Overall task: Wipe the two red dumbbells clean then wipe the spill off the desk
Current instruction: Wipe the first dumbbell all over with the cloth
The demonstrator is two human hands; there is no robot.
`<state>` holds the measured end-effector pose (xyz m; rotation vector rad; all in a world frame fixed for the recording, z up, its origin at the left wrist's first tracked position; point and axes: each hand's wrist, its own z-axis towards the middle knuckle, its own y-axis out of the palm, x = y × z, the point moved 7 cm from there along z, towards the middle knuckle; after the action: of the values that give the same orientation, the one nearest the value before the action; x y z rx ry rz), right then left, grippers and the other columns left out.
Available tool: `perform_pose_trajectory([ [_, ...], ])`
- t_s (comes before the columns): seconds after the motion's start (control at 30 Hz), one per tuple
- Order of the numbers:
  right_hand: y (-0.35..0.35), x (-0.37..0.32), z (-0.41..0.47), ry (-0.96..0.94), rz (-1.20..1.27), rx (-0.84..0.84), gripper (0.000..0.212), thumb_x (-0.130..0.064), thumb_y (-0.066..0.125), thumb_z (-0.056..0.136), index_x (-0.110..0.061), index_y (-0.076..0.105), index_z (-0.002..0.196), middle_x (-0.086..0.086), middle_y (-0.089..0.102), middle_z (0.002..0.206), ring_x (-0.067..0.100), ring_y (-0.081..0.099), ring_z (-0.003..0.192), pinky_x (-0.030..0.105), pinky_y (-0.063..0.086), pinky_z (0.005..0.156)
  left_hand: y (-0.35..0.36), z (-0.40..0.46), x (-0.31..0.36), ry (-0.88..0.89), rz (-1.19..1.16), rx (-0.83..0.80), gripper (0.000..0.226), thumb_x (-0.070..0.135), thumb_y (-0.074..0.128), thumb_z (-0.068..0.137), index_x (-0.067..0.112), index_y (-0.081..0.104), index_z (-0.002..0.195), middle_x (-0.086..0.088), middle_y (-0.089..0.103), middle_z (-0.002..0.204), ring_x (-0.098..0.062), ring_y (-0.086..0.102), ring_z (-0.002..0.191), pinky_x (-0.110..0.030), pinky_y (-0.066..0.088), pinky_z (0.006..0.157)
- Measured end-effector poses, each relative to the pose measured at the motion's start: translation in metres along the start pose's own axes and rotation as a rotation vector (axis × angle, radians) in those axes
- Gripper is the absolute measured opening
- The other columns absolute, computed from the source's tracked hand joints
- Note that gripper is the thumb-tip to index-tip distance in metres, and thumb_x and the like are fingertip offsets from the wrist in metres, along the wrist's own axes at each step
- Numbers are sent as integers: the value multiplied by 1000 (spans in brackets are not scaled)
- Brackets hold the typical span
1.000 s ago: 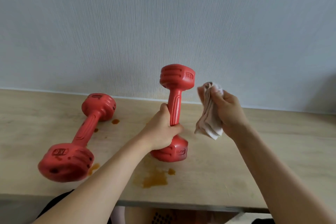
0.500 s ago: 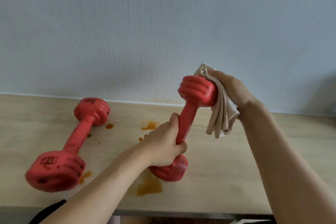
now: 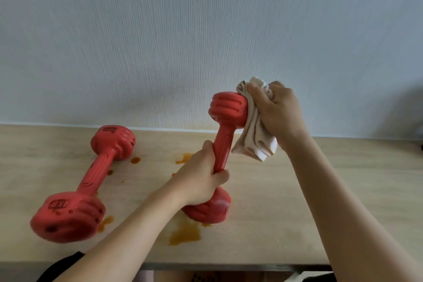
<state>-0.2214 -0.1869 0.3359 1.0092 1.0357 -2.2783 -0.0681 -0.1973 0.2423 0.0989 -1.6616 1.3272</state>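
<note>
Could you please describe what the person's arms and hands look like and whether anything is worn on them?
Both forearms are bare, with no sleeves in view. The left hand and right hand show no gloves, rings, watch or bracelets. Only a bit of dark clothing shows by the left arm at the bottom edge.

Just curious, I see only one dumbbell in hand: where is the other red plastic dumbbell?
In the head view, the other red plastic dumbbell lies flat on the light wooden desk, left of the left hand, with orange spill drops beside it.
</note>
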Motion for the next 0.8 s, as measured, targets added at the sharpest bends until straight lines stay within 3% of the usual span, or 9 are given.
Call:
perform_pose_trajectory([
  [0.1, -7, -17, -10, -161, -49, 37, 42, -37, 56, 91, -16, 43, 57, -6, 44, 77, 4, 43, 60, 12, 34, 54, -2, 3, -5, -23, -22, 13, 23, 22, 58, 88, 15, 36, 89, 1, 47, 76, -12, 48, 64, -27, 37, 58],
  [0.17, -6, -29, -15, -264, -65, 80, 36, -41, 57, 90, -17, 50, 64, -5, 47, 91, 10, 45, 80, 9, 35, 67, -2, 5, -8, -42, -47, 18, 23, 22, 59, 87, 17, 38, 91, 2, 48, 79, -12, 50, 67, -27, 39, 60],
  [0.27, 17, -30, -13, -260, -145, 16, 30, -47, 55, 88, -24, 49, 69, -1, 41, 105, 18, 34, 100, 23, 33, 89, -2, 5, -7, -23, -77, 28, 24, 21, 61, 85, 22, 37, 84, 2, 49, 77, -14, 52, 68, -27, 40, 59],
  [0.4, 31, -7, -6, -119, -86, -49, 30, -39, 52, 92, -12, 56, 79, 3, 46, 98, 17, 43, 92, 28, 37, 83, 1, 1, -13, -53, -201, -5, 22, 19, 66, 82, 23, 45, 88, 3, 53, 79, -13, 54, 70, -29, 44, 65],
  [0.5, 17, 28, -7, 162, 426, 28, 27, -29, 51, 95, -12, 59, 77, 0, 62, 80, 12, 60, 73, 30, 46, 70, -1, 0, -12, -40, -378, 20, 25, 11, 67, 80, 19, 47, 92, -3, 57, 80, -18, 62, 70, -38, 52, 71],
  [0.57, 10, 50, -8, 343, 834, 79, 21, -22, 50, 97, -11, 63, 86, 0, 72, 79, 11, 69, 80, 32, 52, 81, -10, 3, -10, -27, -528, 87, 29, 6, 67, 79, 18, 47, 96, -9, 58, 81, -20, 63, 71, -40, 53, 74],
  [0.67, -3, 61, -8, 350, 1002, 100, 22, -26, 54, 93, -5, 60, 97, 8, 71, 95, 19, 67, 94, 40, 49, 91, -26, 9, -10, -43, -761, 184, 28, 1, 64, 81, 18, 48, 97, -6, 57, 76, -16, 61, 65, -33, 53, 69],
  [0.73, -3, 68, -14, 385, 1056, 84, 50, -40, 74, 72, -5, 60, 104, 12, 66, 106, 21, 65, 96, 43, 48, 93, -35, 11, -16, -81, -894, 279, 21, 3, 63, 82, 16, 49, 89, -4, 57, 66, -13, 59, 56, -28, 51, 59],
  [0.8, 3, 76, -24, 444, 1102, 74, 64, -47, 87, 47, -12, 65, 96, 11, 64, 106, 21, 63, 96, 45, 46, 95, -39, 11, -25, -143, -1041, 341, 15, 11, 64, 85, 13, 49, 82, -3, 55, 60, -11, 56, 48, -24, 49, 51],
])
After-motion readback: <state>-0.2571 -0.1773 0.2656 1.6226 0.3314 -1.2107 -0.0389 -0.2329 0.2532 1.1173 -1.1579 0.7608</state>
